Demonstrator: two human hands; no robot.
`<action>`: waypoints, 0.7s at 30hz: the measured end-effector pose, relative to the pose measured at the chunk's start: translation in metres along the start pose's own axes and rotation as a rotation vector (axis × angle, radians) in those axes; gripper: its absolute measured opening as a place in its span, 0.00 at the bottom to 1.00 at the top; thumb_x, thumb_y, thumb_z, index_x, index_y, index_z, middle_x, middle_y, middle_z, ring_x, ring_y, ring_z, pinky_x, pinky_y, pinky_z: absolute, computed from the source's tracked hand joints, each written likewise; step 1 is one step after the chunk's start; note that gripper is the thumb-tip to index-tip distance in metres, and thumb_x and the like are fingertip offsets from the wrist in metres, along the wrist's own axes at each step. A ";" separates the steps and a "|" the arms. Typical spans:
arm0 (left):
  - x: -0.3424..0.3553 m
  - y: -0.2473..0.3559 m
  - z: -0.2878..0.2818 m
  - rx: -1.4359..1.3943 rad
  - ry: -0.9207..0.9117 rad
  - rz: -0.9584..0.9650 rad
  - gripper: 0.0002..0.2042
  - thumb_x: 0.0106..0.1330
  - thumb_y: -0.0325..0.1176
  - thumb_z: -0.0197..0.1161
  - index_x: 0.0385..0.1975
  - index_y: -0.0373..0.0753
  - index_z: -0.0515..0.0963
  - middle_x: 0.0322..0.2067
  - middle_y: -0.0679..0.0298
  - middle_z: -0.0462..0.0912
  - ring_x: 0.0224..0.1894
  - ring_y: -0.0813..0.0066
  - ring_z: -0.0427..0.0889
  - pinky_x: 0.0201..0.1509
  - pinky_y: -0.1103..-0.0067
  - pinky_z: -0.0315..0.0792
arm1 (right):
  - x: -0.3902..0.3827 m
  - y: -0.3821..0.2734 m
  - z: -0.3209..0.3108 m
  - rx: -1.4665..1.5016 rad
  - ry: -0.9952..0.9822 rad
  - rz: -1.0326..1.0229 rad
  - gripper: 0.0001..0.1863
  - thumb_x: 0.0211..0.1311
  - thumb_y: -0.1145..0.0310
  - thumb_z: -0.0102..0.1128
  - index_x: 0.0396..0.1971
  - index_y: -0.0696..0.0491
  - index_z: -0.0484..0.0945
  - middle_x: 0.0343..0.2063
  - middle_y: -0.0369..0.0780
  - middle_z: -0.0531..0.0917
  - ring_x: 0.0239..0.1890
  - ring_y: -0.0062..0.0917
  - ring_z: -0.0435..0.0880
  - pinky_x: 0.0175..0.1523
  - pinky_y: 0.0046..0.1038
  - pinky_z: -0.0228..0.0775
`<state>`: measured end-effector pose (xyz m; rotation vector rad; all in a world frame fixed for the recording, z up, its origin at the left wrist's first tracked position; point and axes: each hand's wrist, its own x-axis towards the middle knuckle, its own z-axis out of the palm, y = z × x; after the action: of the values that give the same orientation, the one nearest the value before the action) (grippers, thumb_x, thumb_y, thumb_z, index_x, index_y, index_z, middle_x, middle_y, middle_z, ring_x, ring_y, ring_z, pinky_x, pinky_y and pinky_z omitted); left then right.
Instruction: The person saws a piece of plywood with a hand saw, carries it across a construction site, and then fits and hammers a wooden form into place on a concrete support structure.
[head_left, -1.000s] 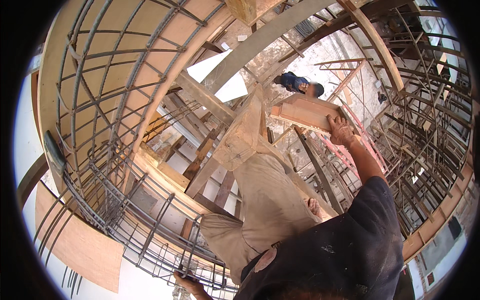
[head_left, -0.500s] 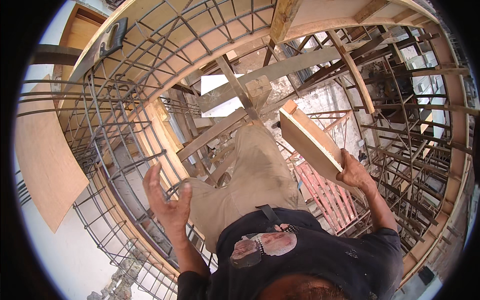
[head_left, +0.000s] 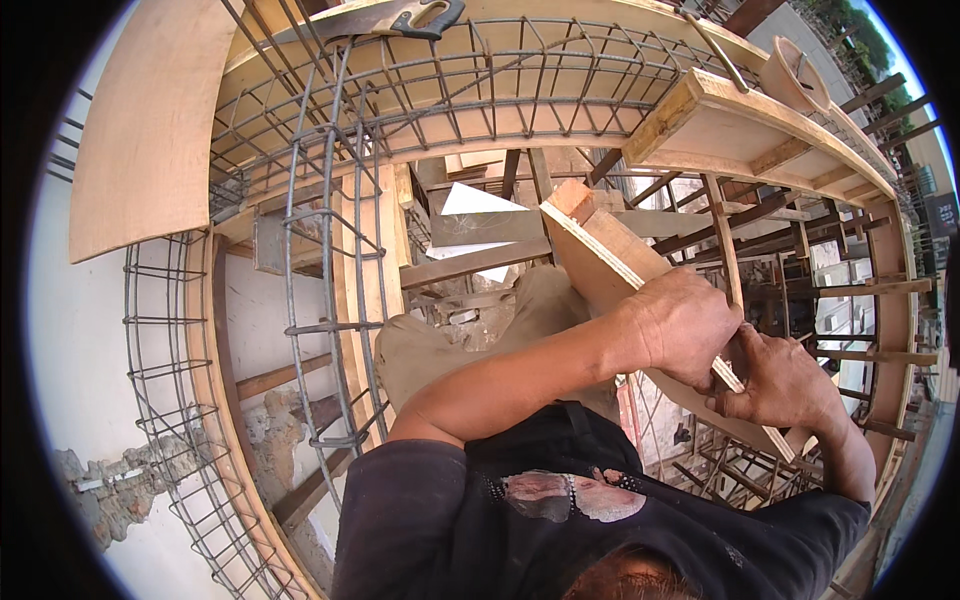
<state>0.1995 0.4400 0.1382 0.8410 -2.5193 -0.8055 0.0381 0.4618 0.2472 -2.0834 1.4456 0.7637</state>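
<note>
A long plywood panel (head_left: 610,245) with a wooden batten (head_left: 573,200) at its far end slants across my lap, from the middle toward the lower right. My left hand (head_left: 685,320) reaches across my body, its fingers curled over the panel's edge. Close beside it, nearer to me, my right hand (head_left: 785,385) grips the same edge, thumb on the near side. The two hands almost touch. Parts of the fingers are hidden behind the wood and each other.
Rebar cages (head_left: 500,90) run along the far side and down the left. A handsaw (head_left: 425,18) lies on top of the far formwork. A loose plywood sheet (head_left: 150,130) leans at upper left, and a bucket (head_left: 795,78) stands at far right. Below are timber props and gaps.
My left hand has come from the rebar on the left, open, across to the panel and closed on its edge. My right hand still holds the panel. The view has turned.
</note>
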 end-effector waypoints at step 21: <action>-0.221 -0.186 -0.044 -0.690 0.575 -0.305 0.40 0.32 0.33 0.84 0.54 0.35 0.80 0.49 0.62 0.85 0.53 0.72 0.81 0.61 0.74 0.72 | 0.080 0.151 0.090 0.563 0.477 -0.343 0.74 0.28 0.11 0.56 0.67 0.61 0.64 0.53 0.48 0.80 0.55 0.36 0.79 0.62 0.38 0.67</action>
<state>0.4683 0.4401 0.0230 1.0176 -1.4856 -1.2145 -0.0968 0.4201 0.1161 -2.0320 1.2705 -0.2734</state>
